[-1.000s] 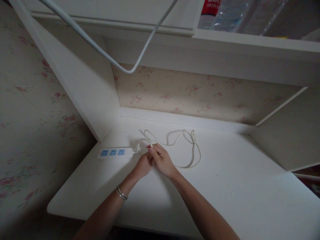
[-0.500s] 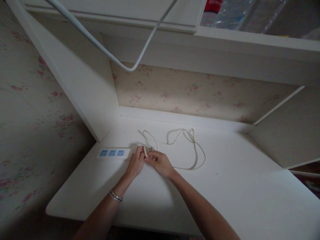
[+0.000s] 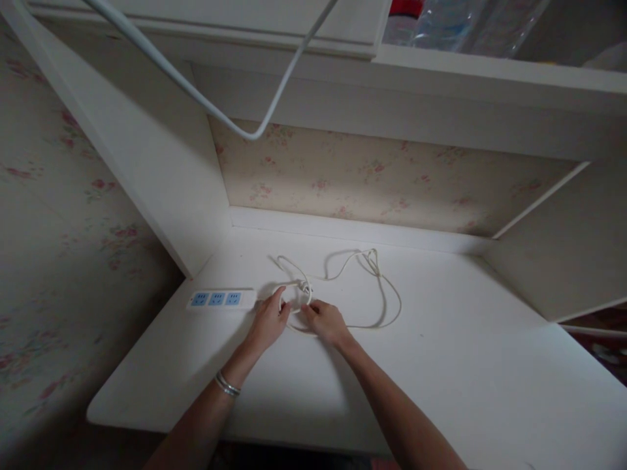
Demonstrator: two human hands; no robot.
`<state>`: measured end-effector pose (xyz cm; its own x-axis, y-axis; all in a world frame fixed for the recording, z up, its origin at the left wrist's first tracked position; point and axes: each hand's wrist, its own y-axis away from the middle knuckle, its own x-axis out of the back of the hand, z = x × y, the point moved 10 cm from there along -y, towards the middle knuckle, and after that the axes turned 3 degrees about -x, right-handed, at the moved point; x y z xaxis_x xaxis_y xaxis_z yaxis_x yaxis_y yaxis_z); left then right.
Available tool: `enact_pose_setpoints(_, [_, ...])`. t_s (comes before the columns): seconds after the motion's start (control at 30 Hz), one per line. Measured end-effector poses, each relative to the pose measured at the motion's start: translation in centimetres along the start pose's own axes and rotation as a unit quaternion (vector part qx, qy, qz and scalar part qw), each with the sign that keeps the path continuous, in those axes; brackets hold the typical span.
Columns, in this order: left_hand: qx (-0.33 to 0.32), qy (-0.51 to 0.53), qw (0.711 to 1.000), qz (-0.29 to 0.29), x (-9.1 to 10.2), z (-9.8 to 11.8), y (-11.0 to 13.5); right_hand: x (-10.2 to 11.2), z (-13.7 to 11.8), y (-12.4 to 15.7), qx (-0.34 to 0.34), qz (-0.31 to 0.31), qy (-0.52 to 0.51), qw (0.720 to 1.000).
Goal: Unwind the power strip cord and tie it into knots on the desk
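A white power strip (image 3: 249,299) with three blue socket blocks lies on the desk, left of my hands. Its pale cord (image 3: 396,287) spreads in loose loops over the desktop to the right. My left hand (image 3: 270,318) pinches the cord beside the strip's right end, with a ring on its wrist side formed by two silver bangles (image 3: 227,384). My right hand (image 3: 327,320) grips the cord a short way to the right. Between both hands the cord makes a small round loop. Just behind that loop lies the plug (image 3: 305,287), its details too small to tell.
The white desk (image 3: 441,365) meets a floral wall at the back and a side panel (image 3: 147,150) on the left. A thick pale cable or rod (image 3: 252,136) hangs in front above. Plastic bottles (image 3: 445,26) stand on the shelf at upper right.
My hands have moved apart, the right one a little to the right. The cord between them has opened into a round loop, and the plug behind it now shows.
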<state>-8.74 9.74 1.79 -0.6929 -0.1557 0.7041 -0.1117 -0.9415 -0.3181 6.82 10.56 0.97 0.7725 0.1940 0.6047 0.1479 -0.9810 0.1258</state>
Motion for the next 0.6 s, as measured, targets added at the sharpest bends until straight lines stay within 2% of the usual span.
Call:
enact_pose_setpoints(0.17, [-0.037,-0.087,0.995,-0.020,0.2,1.1,-0.2,-0.8,-1.2,-0.5,0.043,-0.038,-0.076,0.995])
enact_pose_setpoints(0.37, [-0.072,-0.176,0.981,-0.041,0.8,2.6,0.2,0.7,-3.5,-0.9,0.102,0.012,-0.125,0.987])
enact_pose_setpoints(0.47, [-0.074,-0.183,0.978,-0.063,0.4,2.6,0.3,1.0,-5.8,-0.5,0.187,0.028,-0.060,0.980])
enact_pose_setpoints(0.6, [-0.076,-0.188,0.976,-0.083,-0.5,2.2,0.3,-1.5,-8.1,0.5,0.284,-0.001,0.121,0.951])
